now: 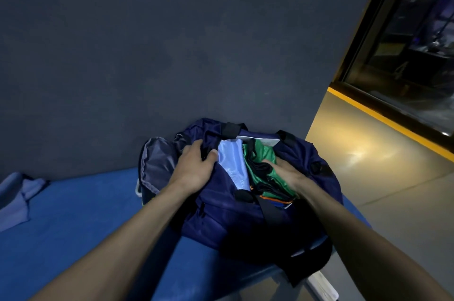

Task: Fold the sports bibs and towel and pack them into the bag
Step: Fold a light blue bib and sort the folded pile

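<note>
1. Two bare arms reach forward from the bottom of the view, over a blue padded bench [73, 214].
2. A dark blue bag [221, 214] sits on the right end of the bench, and its near side hangs a little over the edge.
3. A black strap [270, 212] runs down the near side of the bag.
4. The bag is open at the top.
5. The left hand [196, 168] is at the left side of the opening. Its fingers are curled, and the thumb and fingers pinch the dark cloth of the bag's edge.
6. The right hand [287, 173] is inside the opening on the right. It lies flat on a green bib [262, 155] with black trim. I cannot tell if its fingers grip anything, because they are tucked into the cloth.
7. A light blue bib [233, 165] lies in the bag between the two hands, just beside the green one.
8. A thin orange edge [270, 198] shows under the green bib, near the front of the opening.
9. Far off on the left end of the bench lies a light blue towel [14, 197], well apart from the bag.
10. Behind the bench stands a dark grey wall [172, 42].
11. On the right is a shiny floor [368, 165] with a yellow line [393, 123] and a dark window [412, 55].
</note>
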Available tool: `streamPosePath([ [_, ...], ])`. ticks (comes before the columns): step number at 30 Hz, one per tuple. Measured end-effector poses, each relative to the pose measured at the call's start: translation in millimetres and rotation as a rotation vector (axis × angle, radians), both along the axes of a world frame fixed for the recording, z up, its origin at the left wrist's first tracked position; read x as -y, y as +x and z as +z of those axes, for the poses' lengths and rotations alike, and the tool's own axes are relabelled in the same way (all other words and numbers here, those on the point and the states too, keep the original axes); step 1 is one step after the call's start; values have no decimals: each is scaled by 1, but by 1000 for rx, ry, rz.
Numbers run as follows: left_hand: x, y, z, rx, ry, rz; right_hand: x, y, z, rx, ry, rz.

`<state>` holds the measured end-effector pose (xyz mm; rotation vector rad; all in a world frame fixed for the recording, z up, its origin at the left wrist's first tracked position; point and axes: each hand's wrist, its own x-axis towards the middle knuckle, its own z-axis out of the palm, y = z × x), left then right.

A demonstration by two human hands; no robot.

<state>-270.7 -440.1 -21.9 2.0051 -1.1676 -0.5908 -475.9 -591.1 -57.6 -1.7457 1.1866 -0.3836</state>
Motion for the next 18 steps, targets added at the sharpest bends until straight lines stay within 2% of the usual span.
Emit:
streamPosePath([
  [3,-3,8,4,15,33,-42,3,-5,11,-107,-34,61],
  [5,-4,12,12,98,56,-53,10,-9,14,-196,-91,71],
  [8,-3,9,24,470,16,-43,12,-9,15,-267,-122,44],
  [10,1,-4,31,810,-163,-46,5,-6,20,-329,-156,24],
  [12,15,-23,38,955,-412,-171,4,-4,23,-396,-223,6],
  [13,23,-33,42,897,-489,-316,2,-2,25,-421,-268,0],
  [14,35,-42,44,788,-487,-474,-1,0,27,-437,-318,-6],
  [16,56,-54,43,642,-287,-693,-11,5,30,-454,-400,-21],
  [18,77,-50,31,665,-59,-715,-24,8,31,-423,-423,-21],
])
